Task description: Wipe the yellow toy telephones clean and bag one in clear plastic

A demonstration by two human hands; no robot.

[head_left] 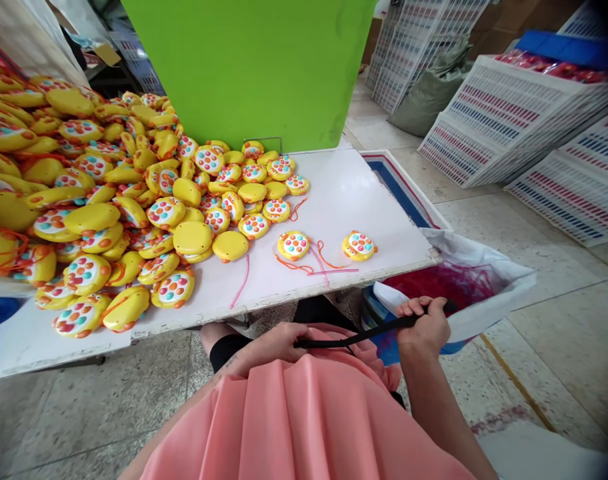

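Observation:
My right hand (427,323) is closed in a fist around one end of a thin black strap (364,333), below the white table's front edge. My left hand (271,343) rests on my lap over the pink garment, its fingers pinched on the strap's other end. The strap stretches taut between both hands. On the white table (344,193) lie two separate yellow toy phones (293,245) (359,245) with coloured buttons and orange and pink cords. A large heap of the same yellow toys (99,187) covers the table's left half.
A green panel (254,67) stands upright at the table's back. A white bag holding red cords (449,283) sits in a blue bin to the right of the table. White plastic crates (514,120) lean stacked on the floor at the far right.

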